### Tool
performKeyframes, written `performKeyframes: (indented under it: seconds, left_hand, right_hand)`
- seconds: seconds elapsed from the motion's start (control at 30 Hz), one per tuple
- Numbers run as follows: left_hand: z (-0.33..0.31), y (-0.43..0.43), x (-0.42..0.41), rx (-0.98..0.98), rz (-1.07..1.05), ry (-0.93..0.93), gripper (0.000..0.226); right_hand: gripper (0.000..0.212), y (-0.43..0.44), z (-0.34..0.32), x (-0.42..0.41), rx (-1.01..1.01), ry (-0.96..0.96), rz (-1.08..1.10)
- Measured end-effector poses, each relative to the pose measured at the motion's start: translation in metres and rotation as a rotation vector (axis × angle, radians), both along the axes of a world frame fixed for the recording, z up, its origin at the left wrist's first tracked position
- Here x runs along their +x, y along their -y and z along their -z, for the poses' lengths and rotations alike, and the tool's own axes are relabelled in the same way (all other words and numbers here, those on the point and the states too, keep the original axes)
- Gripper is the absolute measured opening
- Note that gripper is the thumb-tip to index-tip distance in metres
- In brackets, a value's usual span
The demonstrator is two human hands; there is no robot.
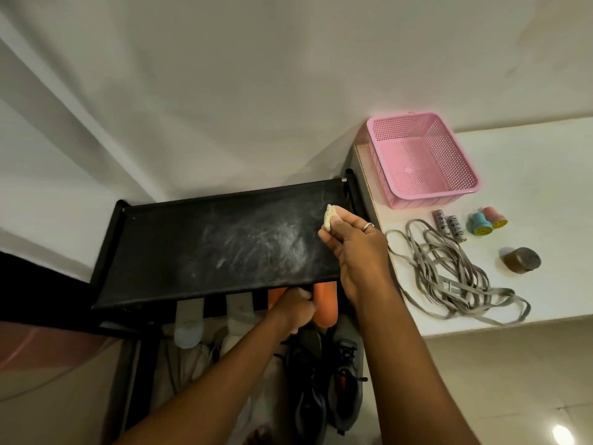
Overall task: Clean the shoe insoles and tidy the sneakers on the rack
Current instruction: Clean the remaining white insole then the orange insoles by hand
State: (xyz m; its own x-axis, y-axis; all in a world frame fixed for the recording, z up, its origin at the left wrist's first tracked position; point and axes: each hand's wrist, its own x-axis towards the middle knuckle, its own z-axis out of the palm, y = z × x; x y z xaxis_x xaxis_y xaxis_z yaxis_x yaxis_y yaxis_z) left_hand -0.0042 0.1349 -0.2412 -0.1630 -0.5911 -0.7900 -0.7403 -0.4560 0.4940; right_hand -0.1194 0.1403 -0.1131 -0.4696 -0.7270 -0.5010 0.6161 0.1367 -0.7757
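Black fabric streaked with pale dust forms the top shelf of the shoe rack point(208, 239). A small cream wad point(329, 217) is pinched in the right hand point(356, 252) above the shelf's right end. The left hand point(293, 308) is curled under the front edge against the orange insoles point(325, 306); what it grips cannot be told. Alongside are laid grey insoles point(189, 311), with dark sneakers point(345, 380) below. Grey laces point(449, 277) and a pink basket point(420, 162) are set on the worktop point(545, 175).

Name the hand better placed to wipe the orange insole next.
Right, likely. The right hand pinches the pale wipe over the rack's top shelf, while the left hand is curled on an orange insole below its front edge, steadying it.
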Motion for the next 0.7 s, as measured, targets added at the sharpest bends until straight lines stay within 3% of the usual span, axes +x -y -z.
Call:
performKeyframes:
  seconds: [0.1, 0.17, 0.5, 0.7]
  left_hand:
    - [-0.037, -0.014, 0.011, 0.088, -0.103, -0.068, 0.026]
    - [-0.062, -0.02, 0.018, 0.134, -0.176, -0.106, 0.02]
    - [-0.16, -0.013, 0.006, -0.297, -0.519, -0.531, 0.017]
    - [-0.18, 0.009, -0.019, -0.353, -0.754, -0.654, 0.016]
  right_hand:
    - [0.015, -0.002, -0.009, 0.0, -0.013, -0.012, 0.005]
    - [0.015, -0.003, -0.016, 0.002, -0.035, -0.024, 0.008]
    - [0.02, -0.016, -0.035, 0.004, -0.063, -0.111, 0.104]
    - [0.013, -0.018, -0.043, -0.01, -0.078, -0.142, 0.173]
